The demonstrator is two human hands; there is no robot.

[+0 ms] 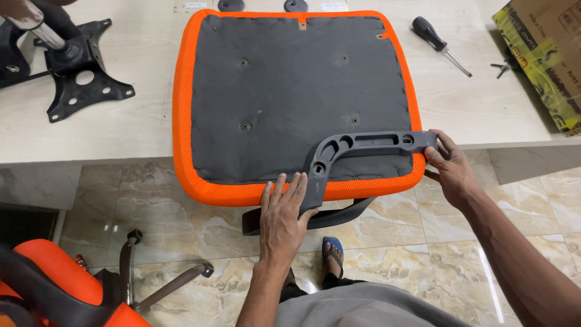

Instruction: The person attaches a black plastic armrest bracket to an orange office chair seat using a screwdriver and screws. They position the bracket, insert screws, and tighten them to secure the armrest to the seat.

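Head view, looking down over the near edge of the desk. An orange-rimmed seat cushion lies upside down on it, its dark grey underside facing up and its near edge overhanging the near edge of the desk. On the near right corner of that underside rests a grey plastic armrest bracket, L-shaped, with one leg running toward the right side of the cushion and the bend dropping over the orange rim.

I see my left hand laid flat against the near rim of the cushion, fingers extended and close together, the outermost one touching the lower end of the bracket. My right hand meets the far right end of the bracket; its fingers pinch that end between thumb and fingertips at the right edge of the cushion.

A second dark armrest part hangs just below the near edge of the cushion, over the marble floor.

Toward the far left corner of the desk stands a black metal seat mechanism. Toward the far right lies a screwdriver with a black handle, and beyond it a cardboard box at the right edge. An orange chair back shows at lower left on the floor.
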